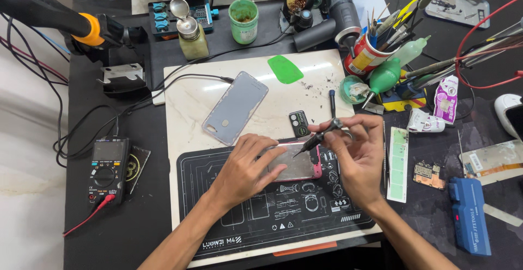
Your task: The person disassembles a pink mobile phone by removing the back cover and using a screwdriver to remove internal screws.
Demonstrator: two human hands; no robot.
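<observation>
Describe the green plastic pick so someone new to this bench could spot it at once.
Start at the pale stone slab in the middle of the bench. The pick lies flat near its far edge, beyond the grey back cover. It is the only flat, bright green thing on the slab.

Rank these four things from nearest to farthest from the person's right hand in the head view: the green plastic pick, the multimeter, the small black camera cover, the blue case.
From the right hand:
1. Small black camera cover, just up-left of the hand.
2. Green plastic pick, farther up the slab.
3. Blue case, lower right.
4. Multimeter, far left.
</observation>
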